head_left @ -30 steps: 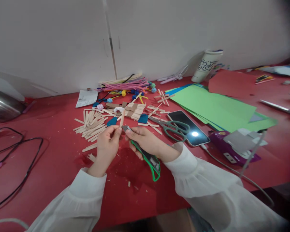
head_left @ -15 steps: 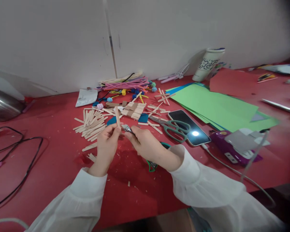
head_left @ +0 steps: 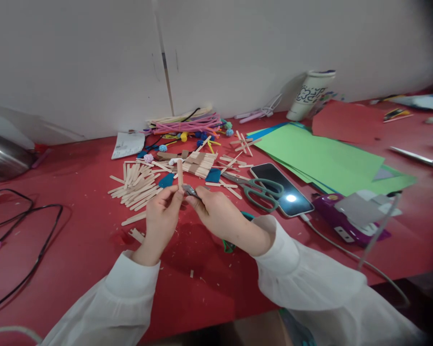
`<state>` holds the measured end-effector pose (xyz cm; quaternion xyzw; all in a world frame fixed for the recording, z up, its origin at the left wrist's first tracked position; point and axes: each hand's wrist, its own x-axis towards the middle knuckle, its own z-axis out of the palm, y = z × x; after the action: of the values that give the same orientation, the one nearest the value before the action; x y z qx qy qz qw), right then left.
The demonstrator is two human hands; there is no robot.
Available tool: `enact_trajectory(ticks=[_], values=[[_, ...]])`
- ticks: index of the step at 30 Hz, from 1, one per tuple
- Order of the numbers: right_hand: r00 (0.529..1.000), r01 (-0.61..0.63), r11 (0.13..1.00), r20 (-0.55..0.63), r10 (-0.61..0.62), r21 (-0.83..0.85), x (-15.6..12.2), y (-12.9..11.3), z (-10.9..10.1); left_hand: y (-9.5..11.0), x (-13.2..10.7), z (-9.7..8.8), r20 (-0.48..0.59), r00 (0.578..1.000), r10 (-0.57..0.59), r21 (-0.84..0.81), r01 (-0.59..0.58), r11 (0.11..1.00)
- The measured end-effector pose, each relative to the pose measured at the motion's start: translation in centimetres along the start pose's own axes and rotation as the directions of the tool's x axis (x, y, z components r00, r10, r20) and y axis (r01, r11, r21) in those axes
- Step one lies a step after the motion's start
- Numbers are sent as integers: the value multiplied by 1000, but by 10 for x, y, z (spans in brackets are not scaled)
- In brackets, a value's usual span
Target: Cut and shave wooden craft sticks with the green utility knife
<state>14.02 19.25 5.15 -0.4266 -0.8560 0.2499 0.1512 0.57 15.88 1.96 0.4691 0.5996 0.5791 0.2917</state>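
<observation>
My left hand (head_left: 163,211) pinches a wooden craft stick (head_left: 180,174) between thumb and fingertips, with the stick standing nearly upright. My right hand (head_left: 220,214) is closed round a pair of pliers (head_left: 190,191). Their metal jaws meet the lower part of the stick, right beside my left fingertips; whether they bite into it I cannot tell. Green handle ends (head_left: 229,246) show below my right hand, while the rest is hidden in the palm. Behind my left hand lies a loose pile of craft sticks (head_left: 139,185), and a banded bundle of sticks (head_left: 199,164) is further back.
Green-handled scissors (head_left: 263,192) rest partly on a phone (head_left: 283,190) with a cable. Green paper sheets (head_left: 324,154), a purple power strip (head_left: 335,218) and a tumbler (head_left: 310,96) are at right. Pink pipe cleaners (head_left: 187,126) lie by the wall, a black cable (head_left: 45,259) at left.
The stick in my left hand has turned more upright and shifted slightly right. The pliers' jaws have come in closer against it. My right hand has hardly moved.
</observation>
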Motion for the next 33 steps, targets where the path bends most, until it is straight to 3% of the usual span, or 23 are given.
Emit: enact_trajectory(ticks=[17, 33], values=[[1000, 0, 1000, -21, 0, -7, 0, 2, 2, 3, 0, 1, -8, 1000, -17, -26, 17, 1000], [1000, -6, 1000, -8, 6, -18, -2, 1, 1, 3, 0, -1, -3, 999, 32, 73, -32, 997]])
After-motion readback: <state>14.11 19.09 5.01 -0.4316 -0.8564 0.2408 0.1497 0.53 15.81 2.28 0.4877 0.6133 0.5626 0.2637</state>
